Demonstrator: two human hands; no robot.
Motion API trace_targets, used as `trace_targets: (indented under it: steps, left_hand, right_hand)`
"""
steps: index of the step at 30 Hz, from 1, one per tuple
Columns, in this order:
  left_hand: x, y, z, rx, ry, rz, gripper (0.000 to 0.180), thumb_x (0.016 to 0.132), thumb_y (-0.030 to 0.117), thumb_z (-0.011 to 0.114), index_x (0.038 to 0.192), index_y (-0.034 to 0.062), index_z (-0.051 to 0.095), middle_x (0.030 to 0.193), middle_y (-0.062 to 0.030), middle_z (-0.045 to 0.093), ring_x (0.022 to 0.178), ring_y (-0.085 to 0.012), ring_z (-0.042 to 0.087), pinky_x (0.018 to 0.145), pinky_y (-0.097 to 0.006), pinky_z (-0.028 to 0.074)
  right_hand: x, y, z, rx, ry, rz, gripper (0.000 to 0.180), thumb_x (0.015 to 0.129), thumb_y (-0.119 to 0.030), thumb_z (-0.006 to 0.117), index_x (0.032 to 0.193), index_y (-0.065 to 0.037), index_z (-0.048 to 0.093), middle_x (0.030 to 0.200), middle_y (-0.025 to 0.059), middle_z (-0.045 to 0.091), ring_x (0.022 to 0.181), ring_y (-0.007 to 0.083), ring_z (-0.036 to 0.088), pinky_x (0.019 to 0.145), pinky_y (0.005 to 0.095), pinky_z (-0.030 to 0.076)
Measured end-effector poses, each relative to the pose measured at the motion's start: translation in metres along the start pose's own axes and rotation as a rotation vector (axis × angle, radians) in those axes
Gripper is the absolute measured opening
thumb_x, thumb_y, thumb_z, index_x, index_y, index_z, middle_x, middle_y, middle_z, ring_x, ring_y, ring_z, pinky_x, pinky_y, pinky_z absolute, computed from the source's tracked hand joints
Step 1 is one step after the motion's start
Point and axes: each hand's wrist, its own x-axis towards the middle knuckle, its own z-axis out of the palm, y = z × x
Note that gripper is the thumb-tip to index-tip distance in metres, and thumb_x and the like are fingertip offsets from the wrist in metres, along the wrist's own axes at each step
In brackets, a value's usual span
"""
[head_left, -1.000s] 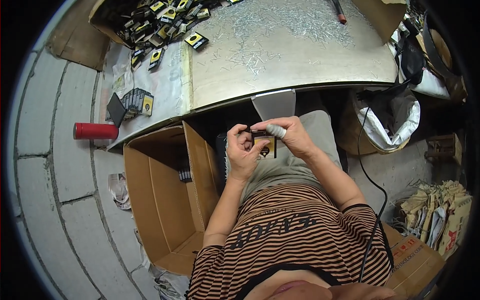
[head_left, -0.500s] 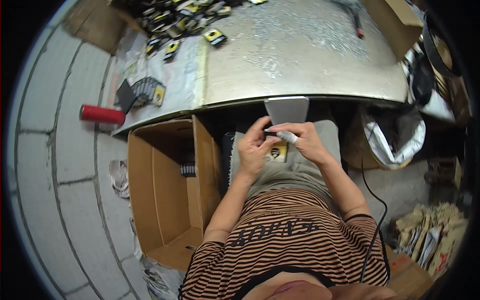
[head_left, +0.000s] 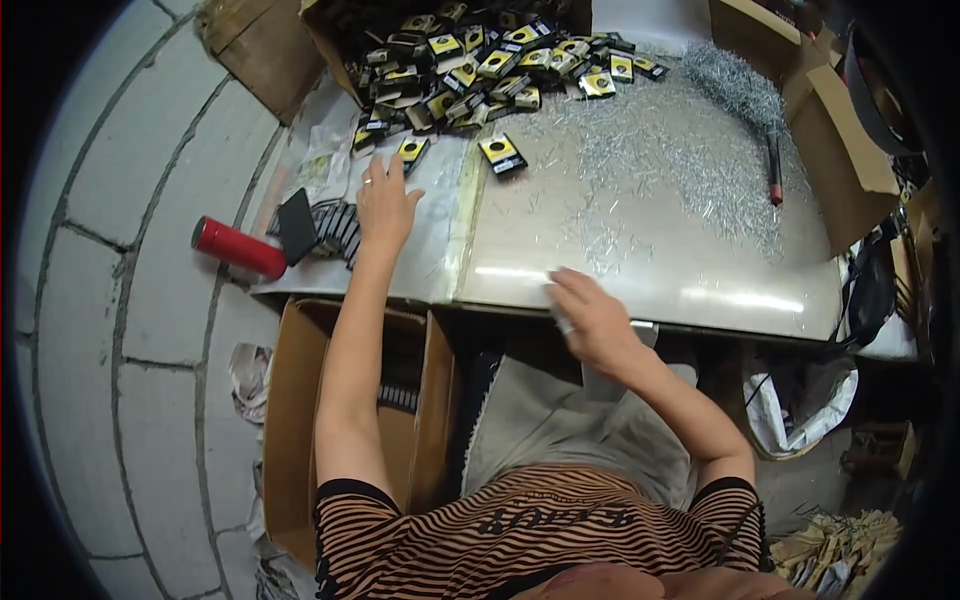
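Note:
My left hand (head_left: 387,207) reaches over the left part of the table, its fingers stretched out and apart. Its fingertips are close beside a small black and yellow box (head_left: 413,149); whether they touch it I cannot tell. A curved row of dark boxes (head_left: 338,228) stands just left of that wrist, with a flat black piece (head_left: 297,227) against it. At the table's front edge is my right hand (head_left: 598,325), fingers extended, with no object visible in it. White wrapping shows on one of its fingers. Below it, a grey metal plate (head_left: 603,386) is partly hidden.
Many black and yellow boxes (head_left: 465,75) lie heaped at the back. Thin metallic pins (head_left: 650,160) cover the tabletop's right side, near a red-tipped tool (head_left: 775,185). A red cylinder (head_left: 240,248) lies left. An open cardboard carton (head_left: 300,400) and a white-lined bin (head_left: 800,410) flank my lap.
My hands have parted from over my lap: the left reached forward to the boxes, the right up to the table edge. The box on my lap no longer shows. The view has shifted forward.

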Motion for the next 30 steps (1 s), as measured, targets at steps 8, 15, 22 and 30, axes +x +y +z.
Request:
trace_targets:
  steps: [8, 15, 22, 30]
  left_hand:
    - [0.094, -0.086, 0.108, -0.087, -0.493, -0.421, 0.072, 0.056, 0.047, 0.080, 0.107, -0.0009, 0.061, 0.111, -0.0194, 0.064, 0.106, -0.0318, 0.060, 0.089, -0.042, 0.048]
    - [0.106, 0.022, 0.043, -0.866, -0.242, -0.274, 0.048, 0.063, 0.037, 0.077, 0.088, -0.0018, 0.064, 0.083, -0.0127, 0.067, 0.072, -0.0209, 0.065, 0.064, -0.033, 0.051]
    - [-0.055, 0.137, -0.045, -2.000, -0.207, -0.244, 0.050, 0.077, 0.009, 0.067, 0.123, -0.0042, 0.050, 0.121, -0.0118, 0.053, 0.105, -0.0188, 0.055, 0.093, -0.029, 0.043]
    - [-0.292, 0.154, 0.005, -1.586, -0.939, -0.777, 0.044, 0.075, -0.004, 0.066, 0.117, -0.0001, 0.054, 0.104, -0.0087, 0.063, 0.094, -0.0168, 0.061, 0.084, -0.031, 0.049]
  right_hand:
    - [0.054, 0.126, -0.030, -0.414, -0.129, 0.142, 0.045, 0.092, -0.023, 0.048, 0.134, -0.006, 0.045, 0.145, 0.0155, 0.035, 0.137, 0.0350, 0.026, 0.112, 0.0395, 0.025]
    - [-0.012, 0.150, -0.097, 0.039, 0.035, 0.416, 0.043, 0.092, -0.016, 0.051, 0.133, -0.004, 0.047, 0.144, 0.0171, 0.036, 0.135, 0.0284, 0.033, 0.111, 0.0336, 0.025]
    - [0.011, 0.112, -0.035, -0.318, -0.073, 0.222, 0.047, 0.088, -0.011, 0.053, 0.134, -0.006, 0.045, 0.144, 0.0148, 0.036, 0.136, 0.0289, 0.031, 0.111, 0.0352, 0.027]
    - [-0.032, 0.082, -0.042, -0.104, 0.086, 0.245, 0.054, 0.087, -0.014, 0.058, 0.138, -0.011, 0.041, 0.148, 0.0171, 0.028, 0.133, 0.0327, 0.034, 0.109, 0.0380, 0.031]
